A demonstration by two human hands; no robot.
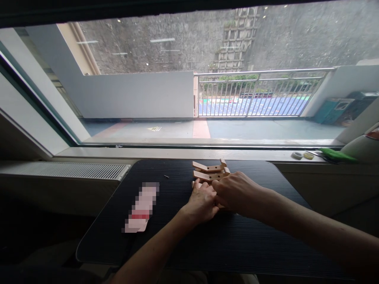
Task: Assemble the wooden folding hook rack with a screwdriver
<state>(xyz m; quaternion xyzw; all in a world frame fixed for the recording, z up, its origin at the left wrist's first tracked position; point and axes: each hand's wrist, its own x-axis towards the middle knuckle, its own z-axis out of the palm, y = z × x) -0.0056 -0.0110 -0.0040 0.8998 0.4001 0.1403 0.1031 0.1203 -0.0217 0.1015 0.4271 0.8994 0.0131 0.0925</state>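
Note:
A wooden assembly of light-brown angled pieces, with dark holes and upturned ends, lies on the black table in front of me. My left hand is closed on the near part of this wood, its fingers bent over the piece. Close against it, my right hand is curled in a fist-like grip at the right side of the same wood. Both hands cover the nearest pieces, so what lies between the fingers is hidden. Beyond them, two angled pieces show plainly.
On the black table a pink, blurred-out flat object lies to the left. A small thin screw-like item rests near the far edge. Tape rolls and a green cloth-like thing sit on the windowsill, beside a radiator grille further left.

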